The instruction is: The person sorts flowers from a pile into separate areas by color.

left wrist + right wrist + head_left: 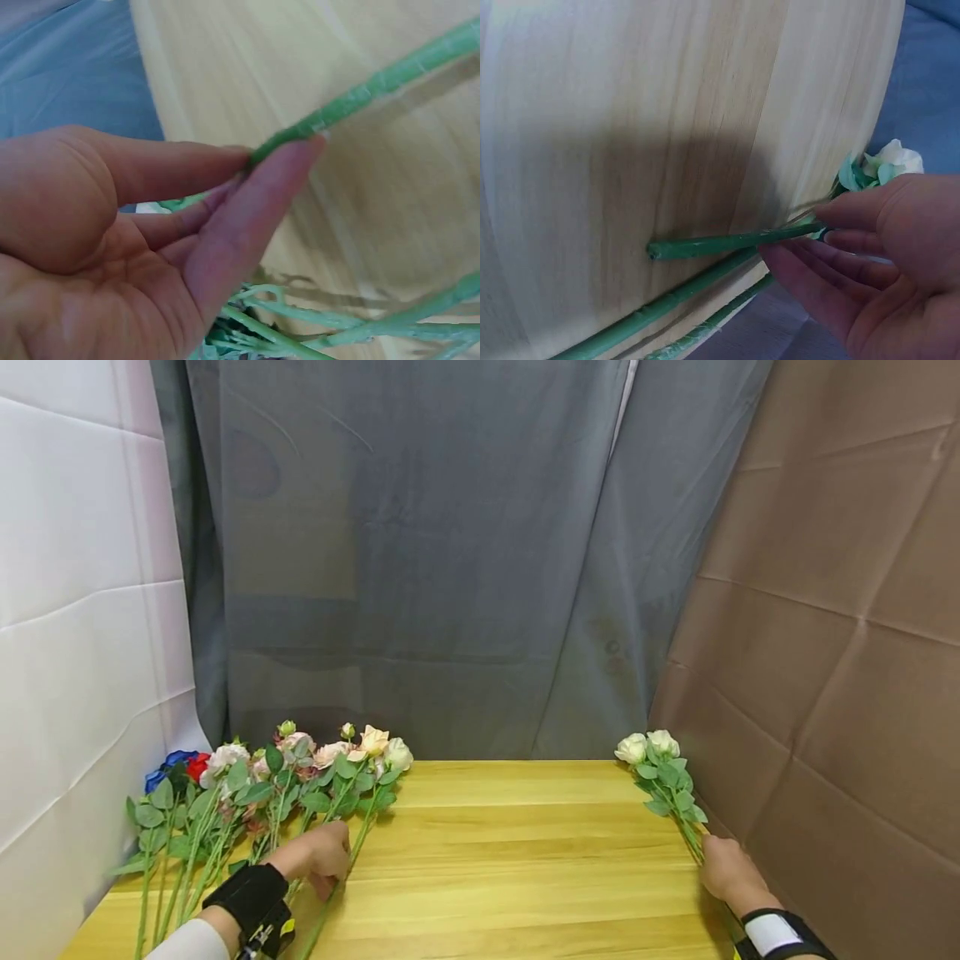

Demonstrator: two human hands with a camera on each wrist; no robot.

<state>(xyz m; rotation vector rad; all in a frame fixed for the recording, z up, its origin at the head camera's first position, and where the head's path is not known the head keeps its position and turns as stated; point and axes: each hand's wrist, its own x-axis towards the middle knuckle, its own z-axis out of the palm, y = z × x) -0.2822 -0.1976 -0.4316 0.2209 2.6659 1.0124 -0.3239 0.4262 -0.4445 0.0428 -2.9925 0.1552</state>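
Note:
In the head view my left hand (326,857) is at the right edge of a row of long-stemmed flowers. Its thumb and index finger pinch a green stem (367,94), which leads up to a white rose (398,753) at the row's right end. Over at the table's right side, my right hand (731,872) pinches another green stem (705,246) between thumb and fingers. White roses (632,748) with green leaves lie beyond that hand. Two more stems (656,309) run beside the pinched one in the right wrist view.
Several other flowers lie to the left, among them a blue rose (155,779), a red rose (198,767) and a peach rose (373,740). They rest on a wooden table (525,860). A grey curtain (450,568) hangs behind, with a brown cloth (862,693) along the right.

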